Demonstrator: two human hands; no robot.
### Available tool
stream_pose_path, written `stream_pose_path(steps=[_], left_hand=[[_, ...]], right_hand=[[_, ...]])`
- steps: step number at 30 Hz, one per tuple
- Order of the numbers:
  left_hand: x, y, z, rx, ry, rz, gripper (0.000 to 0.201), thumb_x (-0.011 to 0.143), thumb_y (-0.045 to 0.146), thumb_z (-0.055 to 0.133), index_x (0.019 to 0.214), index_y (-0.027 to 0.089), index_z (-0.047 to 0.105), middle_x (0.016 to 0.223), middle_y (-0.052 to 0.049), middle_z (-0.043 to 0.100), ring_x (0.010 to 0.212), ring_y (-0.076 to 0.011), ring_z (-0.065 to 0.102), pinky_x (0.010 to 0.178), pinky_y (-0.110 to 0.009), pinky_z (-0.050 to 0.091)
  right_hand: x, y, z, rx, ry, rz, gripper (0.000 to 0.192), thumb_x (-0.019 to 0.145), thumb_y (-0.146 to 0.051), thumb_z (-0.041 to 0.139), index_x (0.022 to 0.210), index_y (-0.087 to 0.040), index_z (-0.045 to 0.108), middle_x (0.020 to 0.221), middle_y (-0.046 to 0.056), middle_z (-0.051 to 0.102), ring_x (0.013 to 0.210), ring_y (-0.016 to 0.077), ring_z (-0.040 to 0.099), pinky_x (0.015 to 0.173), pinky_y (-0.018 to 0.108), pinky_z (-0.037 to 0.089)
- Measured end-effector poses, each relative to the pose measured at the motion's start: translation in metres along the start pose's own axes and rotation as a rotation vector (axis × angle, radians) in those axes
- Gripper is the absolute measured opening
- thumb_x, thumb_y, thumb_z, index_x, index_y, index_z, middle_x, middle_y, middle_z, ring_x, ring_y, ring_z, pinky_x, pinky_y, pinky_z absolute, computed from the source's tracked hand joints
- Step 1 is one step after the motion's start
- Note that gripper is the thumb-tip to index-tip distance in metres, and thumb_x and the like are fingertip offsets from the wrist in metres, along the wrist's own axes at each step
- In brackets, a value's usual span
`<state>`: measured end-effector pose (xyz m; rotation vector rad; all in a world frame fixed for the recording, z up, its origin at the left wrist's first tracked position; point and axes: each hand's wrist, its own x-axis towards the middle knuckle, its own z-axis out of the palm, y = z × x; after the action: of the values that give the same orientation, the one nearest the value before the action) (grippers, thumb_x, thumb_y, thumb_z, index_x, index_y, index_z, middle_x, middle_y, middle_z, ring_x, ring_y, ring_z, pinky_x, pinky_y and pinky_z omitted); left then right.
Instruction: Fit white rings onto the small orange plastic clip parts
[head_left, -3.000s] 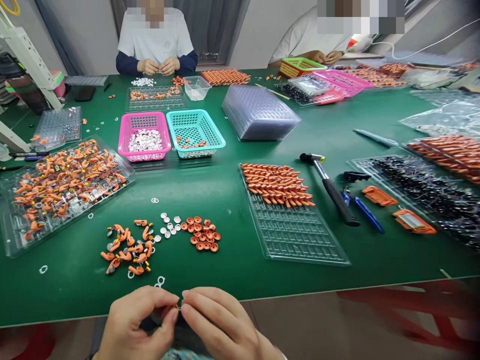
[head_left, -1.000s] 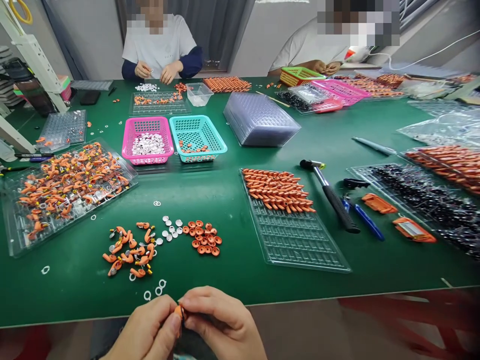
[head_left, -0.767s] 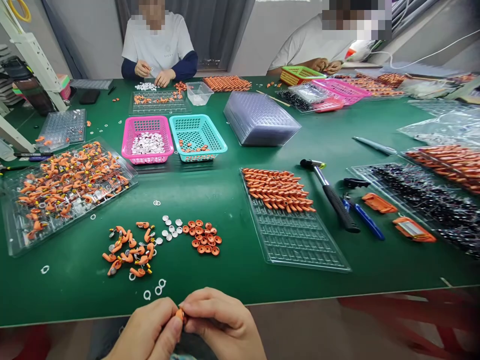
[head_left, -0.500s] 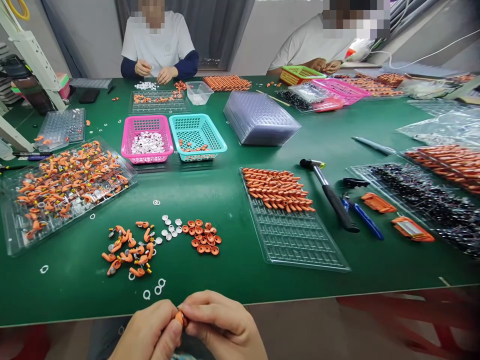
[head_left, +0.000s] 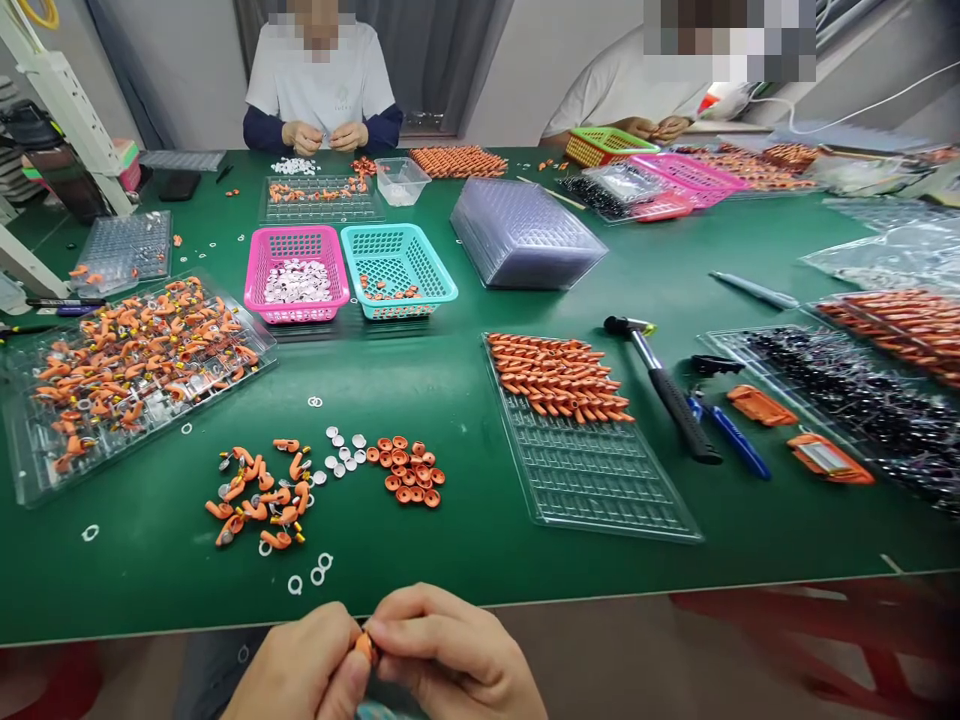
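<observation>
At the table's front edge, my left hand (head_left: 300,665) and my right hand (head_left: 459,650) meet, both with closed fingers. Pinched between them is a small orange earbud housing (head_left: 365,648), mostly covered by my fingertips. Just beyond my hands lies a loose heap of orange earbud housings (head_left: 262,490) with stems and gold-coloured ends. Beside it are small round white-grey discs (head_left: 345,455) and a cluster of orange cup-shaped caps (head_left: 409,470). Thin white rings (head_left: 319,575) lie nearest my hands.
A clear tray (head_left: 615,480), partly filled with orange pieces, lies right of centre beside a hammer (head_left: 667,395) and blue-handled pliers (head_left: 739,440). A heaped tray (head_left: 255,350) stands left. Pink (head_left: 259,315) and turquoise (head_left: 446,295) baskets sit beyond. Two people work across the table.
My hands stay together on the earbud housing, with slight finger movement. The view has shifted a little. Across the table, the left person's hands have come closer together.
</observation>
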<state>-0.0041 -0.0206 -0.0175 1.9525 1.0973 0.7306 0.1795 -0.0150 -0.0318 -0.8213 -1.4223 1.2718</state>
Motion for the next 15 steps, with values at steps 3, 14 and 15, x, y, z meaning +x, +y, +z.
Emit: stream_pose_path(steps=[3,14,15], left_hand=[[-0.001,-0.006,0.003,0.018,-0.002,0.09,0.033,0.106,0.036,0.028,0.078,0.023,0.042,0.063,0.006,0.042,0.048,-0.0092,0.044,0.043,-0.02,0.032],[-0.003,-0.008,0.01,0.183,0.111,0.214,0.032,0.106,0.033,0.024,0.08,0.024,0.04,0.062,0.005,0.042,0.046,-0.0108,0.044,0.041,-0.021,0.033],[-0.004,-0.009,0.011,0.191,0.118,0.216,0.032,0.106,0.033,0.024,0.08,0.024,0.04,0.062,0.005,0.043,0.046,-0.0109,0.044,0.041,-0.021,0.033]], right_hand=[[-0.001,-0.003,-0.002,-0.03,-0.016,-0.002,0.036,0.084,-0.002,0.07,0.108,-0.028,0.075,0.09,0.005,0.073,0.076,0.0164,0.071,0.069,0.023,0.059],[-0.005,-0.012,-0.004,-0.117,-0.036,-0.062,0.033,0.084,-0.001,0.068,0.109,-0.023,0.073,0.091,0.008,0.073,0.076,0.0172,0.072,0.069,0.022,0.06],[-0.006,-0.012,-0.005,-0.129,-0.046,-0.062,0.033,0.085,-0.001,0.068,0.11,-0.023,0.072,0.092,0.008,0.073,0.077,0.0173,0.072,0.07,0.022,0.06]])
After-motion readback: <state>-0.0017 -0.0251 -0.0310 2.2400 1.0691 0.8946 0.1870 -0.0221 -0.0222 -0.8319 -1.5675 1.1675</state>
